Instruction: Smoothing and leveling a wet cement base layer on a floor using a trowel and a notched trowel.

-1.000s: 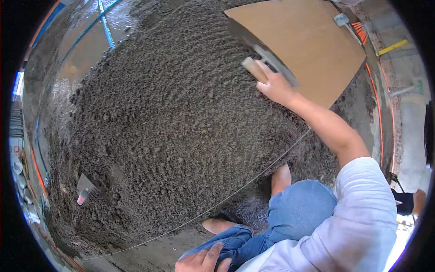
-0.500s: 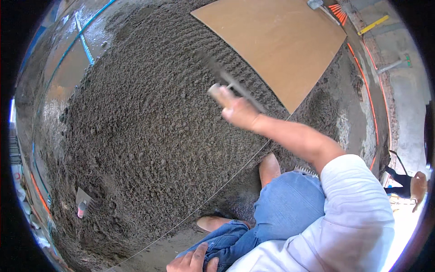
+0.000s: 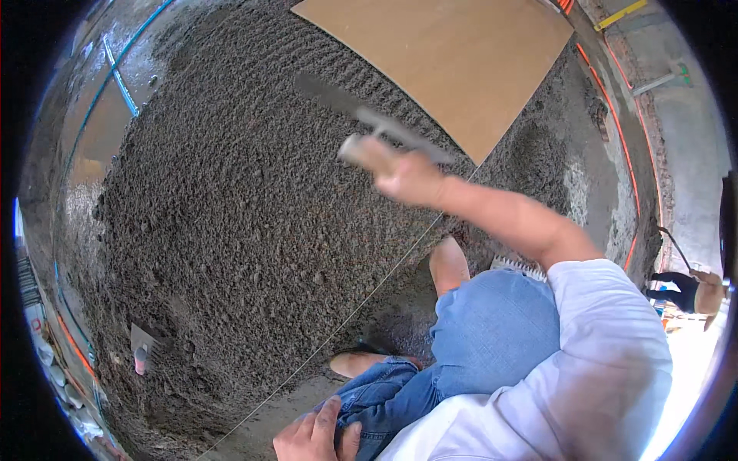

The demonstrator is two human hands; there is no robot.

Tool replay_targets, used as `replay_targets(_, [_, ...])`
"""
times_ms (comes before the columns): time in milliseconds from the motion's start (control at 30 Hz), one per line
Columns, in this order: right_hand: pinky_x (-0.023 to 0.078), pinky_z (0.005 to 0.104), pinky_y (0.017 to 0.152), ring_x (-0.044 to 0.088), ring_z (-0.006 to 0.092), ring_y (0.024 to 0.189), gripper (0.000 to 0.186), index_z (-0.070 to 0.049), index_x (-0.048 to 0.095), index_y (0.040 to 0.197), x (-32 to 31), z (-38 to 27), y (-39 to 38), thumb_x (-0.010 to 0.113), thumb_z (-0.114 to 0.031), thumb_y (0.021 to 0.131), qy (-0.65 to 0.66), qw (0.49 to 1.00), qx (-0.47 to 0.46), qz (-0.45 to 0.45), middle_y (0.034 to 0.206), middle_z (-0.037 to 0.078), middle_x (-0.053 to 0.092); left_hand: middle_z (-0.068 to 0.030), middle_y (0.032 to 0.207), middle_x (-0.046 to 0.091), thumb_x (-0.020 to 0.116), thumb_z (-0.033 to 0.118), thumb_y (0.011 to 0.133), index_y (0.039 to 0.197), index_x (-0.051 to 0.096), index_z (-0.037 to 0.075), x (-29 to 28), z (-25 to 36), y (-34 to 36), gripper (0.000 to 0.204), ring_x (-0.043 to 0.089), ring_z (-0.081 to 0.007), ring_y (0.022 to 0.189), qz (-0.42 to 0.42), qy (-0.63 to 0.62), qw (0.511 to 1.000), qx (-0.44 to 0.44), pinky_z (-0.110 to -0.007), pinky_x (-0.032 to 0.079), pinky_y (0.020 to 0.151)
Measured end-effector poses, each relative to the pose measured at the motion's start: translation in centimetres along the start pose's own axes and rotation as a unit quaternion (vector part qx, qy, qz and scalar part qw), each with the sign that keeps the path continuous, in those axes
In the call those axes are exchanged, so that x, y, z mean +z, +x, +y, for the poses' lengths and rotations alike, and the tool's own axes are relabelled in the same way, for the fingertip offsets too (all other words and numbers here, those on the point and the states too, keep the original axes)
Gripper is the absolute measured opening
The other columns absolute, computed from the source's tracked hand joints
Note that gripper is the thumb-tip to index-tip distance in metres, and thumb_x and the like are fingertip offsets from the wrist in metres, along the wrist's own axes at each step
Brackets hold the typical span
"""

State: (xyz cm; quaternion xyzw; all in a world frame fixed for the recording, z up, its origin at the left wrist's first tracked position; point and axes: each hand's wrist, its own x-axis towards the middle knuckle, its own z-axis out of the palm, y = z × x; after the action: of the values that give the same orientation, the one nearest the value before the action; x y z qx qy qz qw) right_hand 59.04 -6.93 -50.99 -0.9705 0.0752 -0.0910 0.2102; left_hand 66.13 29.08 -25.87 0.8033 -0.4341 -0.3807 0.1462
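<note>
My right hand is closed around the handle of a long flat trowel. Its blade, blurred by motion, lies over or just above the grey mortar bed, close beside a large tan tile. I cannot tell if the blade touches the mortar. Down at the lower edge, my left hand rests on my jeans at the left leg, fingers laid over the cloth and holding no tool.
A second trowel with a pink handle end lies on the mortar at left. A taut string crosses before my feet. Beside my right knee is a notched trowel. A hammer and yellow level lie right; another person stands far right.
The view has shifted slightly, so the tile sits higher in it. My right hand and trowel are a little nearer to me relative to the tile; my left hand stays on the leg.
</note>
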Motion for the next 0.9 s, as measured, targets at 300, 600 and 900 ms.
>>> replay_targets(300, [0.05,0.0513,0.072,0.062,0.0433,0.077,0.073,-0.011,0.028,0.142,-2.1,6.1,-3.5,0.059,-0.024,0.077,-0.009,0.966,0.256,-0.025,0.083,0.028,0.063,-0.0204,0.083,0.062,0.062,0.025,0.085,0.118,0.056,0.002,0.0,-0.4,0.3,0.041,0.061,-0.0383,0.07,-0.006,0.0,1.0,0.013,-0.044,0.048,0.06])
replay_targets(600, [0.053,0.0383,0.081,0.062,0.0298,0.101,0.071,-0.017,0.027,0.146,2.2,-5.1,-2.9,0.044,-0.006,0.079,0.198,0.956,0.158,-0.146,0.144,0.017,0.037,-0.0216,0.087,0.062,0.061,0.022,0.086,0.122,0.054,0.002,0.5,0.5,0.1,0.042,0.06,-0.0401,0.072,-0.004,0.014,1.0,0.009,-0.045,0.049,0.06])
replay_targets(900, [0.05,0.0467,0.064,0.065,0.0297,0.075,0.069,-0.031,0.029,0.143,3.8,-10.1,-3.5,0.049,-0.014,0.08,0.176,0.965,-0.056,-0.186,0.095,0.02,0.065,-0.0226,0.092,0.063,0.062,0.022,0.086,0.12,0.055,0.002,0.7,0.6,1.0,0.04,0.062,-0.0405,0.079,-0.009,0.007,1.0,-0.014,-0.044,0.051,0.068])
